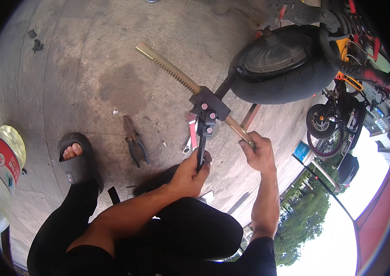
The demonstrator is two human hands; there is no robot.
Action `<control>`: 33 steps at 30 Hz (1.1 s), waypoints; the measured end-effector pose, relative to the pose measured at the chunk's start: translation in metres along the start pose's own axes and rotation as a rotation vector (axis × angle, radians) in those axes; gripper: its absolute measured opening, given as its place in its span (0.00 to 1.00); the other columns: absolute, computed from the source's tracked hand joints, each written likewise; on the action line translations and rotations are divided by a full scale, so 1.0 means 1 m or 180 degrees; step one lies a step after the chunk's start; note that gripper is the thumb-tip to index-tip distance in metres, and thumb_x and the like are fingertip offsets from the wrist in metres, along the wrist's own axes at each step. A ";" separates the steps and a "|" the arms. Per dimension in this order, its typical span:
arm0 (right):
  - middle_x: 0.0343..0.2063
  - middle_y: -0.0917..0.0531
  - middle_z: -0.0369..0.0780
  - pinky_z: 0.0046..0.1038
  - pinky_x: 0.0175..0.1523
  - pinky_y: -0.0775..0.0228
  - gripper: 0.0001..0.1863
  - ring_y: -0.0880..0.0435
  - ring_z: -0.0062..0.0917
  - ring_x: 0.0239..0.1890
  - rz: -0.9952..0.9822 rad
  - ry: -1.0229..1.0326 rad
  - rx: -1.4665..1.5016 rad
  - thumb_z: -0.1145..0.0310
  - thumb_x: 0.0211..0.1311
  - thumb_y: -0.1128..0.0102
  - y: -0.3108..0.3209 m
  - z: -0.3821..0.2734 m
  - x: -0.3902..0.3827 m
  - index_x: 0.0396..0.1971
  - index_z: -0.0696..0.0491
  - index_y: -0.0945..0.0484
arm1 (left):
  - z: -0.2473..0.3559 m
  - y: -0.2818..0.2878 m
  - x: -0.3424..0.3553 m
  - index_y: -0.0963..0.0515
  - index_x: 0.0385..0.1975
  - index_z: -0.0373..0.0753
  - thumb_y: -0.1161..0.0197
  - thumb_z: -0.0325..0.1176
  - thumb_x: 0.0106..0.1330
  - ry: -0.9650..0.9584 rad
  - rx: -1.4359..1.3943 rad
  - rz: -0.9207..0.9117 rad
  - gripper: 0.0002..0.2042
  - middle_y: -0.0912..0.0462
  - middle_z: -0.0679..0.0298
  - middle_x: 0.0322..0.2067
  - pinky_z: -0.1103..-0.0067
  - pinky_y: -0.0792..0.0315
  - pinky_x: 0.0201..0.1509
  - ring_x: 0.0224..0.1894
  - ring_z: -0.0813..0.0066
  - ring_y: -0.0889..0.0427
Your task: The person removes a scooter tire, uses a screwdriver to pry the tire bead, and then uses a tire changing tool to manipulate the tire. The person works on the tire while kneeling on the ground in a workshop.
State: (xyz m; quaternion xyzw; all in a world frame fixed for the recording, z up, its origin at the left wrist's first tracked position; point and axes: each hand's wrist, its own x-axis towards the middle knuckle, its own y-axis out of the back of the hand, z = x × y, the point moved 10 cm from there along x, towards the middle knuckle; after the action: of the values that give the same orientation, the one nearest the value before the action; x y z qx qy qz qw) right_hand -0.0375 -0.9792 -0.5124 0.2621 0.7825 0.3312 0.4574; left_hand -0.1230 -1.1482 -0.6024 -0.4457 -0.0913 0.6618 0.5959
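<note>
Across the middle, held at a slant above the floor, is a toothed-bar tool [211,103]: a brass-coloured bar with teeth, running through a black block with pinkish rivets. My left hand [190,174] is closed around its black lever handle. My right hand [260,152] grips the near right end of the bar between thumb and fingers. A black arm of the tool reaches toward the wheel with a black tyre [282,87], which lies at the upper right; whether they touch I cannot tell. Just beyond my left hand, a red-handled tool [191,129] lies on the floor, partly hidden by the lever.
Dark-handled pliers [135,142] lie on the stained concrete floor [89,50], left of the tool. A large plastic jug with a red label [1,158] stands at the far left, near my sandalled foot [77,156]. Farther right is a parked motorbike [337,112].
</note>
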 end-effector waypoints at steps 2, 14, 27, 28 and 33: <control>0.12 0.30 0.40 0.27 0.23 0.39 0.06 0.32 0.24 0.14 0.0036 0.0110 -0.0096 0.73 0.58 0.35 0.005 0.003 0.000 0.30 0.58 0.23 | 0.007 0.019 0.002 0.30 0.42 0.38 0.45 0.26 0.67 0.0288 0.0170 -0.0364 0.07 0.31 0.67 0.23 0.78 0.36 0.27 0.23 0.80 0.33; 0.12 0.26 0.46 0.32 0.24 0.36 0.07 0.27 0.34 0.14 0.0169 0.0200 -0.0011 0.69 0.58 0.33 0.026 0.025 -0.016 0.29 0.57 0.21 | 0.194 0.101 0.044 0.24 0.38 0.36 0.35 0.32 0.60 -0.0547 0.4431 -0.1402 0.10 0.22 0.55 0.26 0.68 0.32 0.37 0.31 0.58 0.23; 0.18 0.22 0.49 0.40 0.28 0.32 0.09 0.20 0.47 0.23 -0.0270 0.0148 0.0455 0.66 0.59 0.35 -0.049 0.028 -0.068 0.27 0.56 0.23 | 0.201 0.089 -0.021 0.37 0.59 0.38 0.29 0.37 0.53 -0.0363 0.6586 -0.0989 0.34 0.28 0.48 0.52 0.65 0.27 0.55 0.54 0.50 0.25; 0.18 0.21 0.49 0.40 0.28 0.31 0.09 0.20 0.47 0.23 -0.0266 0.0239 0.0510 0.66 0.59 0.35 -0.058 0.021 -0.075 0.28 0.56 0.23 | 0.194 0.083 -0.029 0.40 0.63 0.38 0.26 0.40 0.50 -0.0399 0.6895 -0.1035 0.40 0.36 0.51 0.60 0.64 0.32 0.62 0.62 0.52 0.33; 0.17 0.22 0.49 0.40 0.26 0.32 0.10 0.21 0.47 0.21 -0.0208 0.0569 0.0941 0.65 0.60 0.35 -0.095 -0.035 -0.069 0.28 0.56 0.24 | 0.218 0.041 -0.065 0.33 0.59 0.35 0.28 0.41 0.54 -0.1160 0.6192 -0.0836 0.34 0.32 0.48 0.59 0.65 0.33 0.63 0.62 0.51 0.31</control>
State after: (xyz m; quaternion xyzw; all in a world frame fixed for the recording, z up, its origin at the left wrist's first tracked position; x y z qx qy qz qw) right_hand -0.0484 -1.0992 -0.5349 0.2704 0.8684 0.2195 0.3529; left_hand -0.3110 -1.1271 -0.4702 0.3581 0.3518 0.4359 0.7470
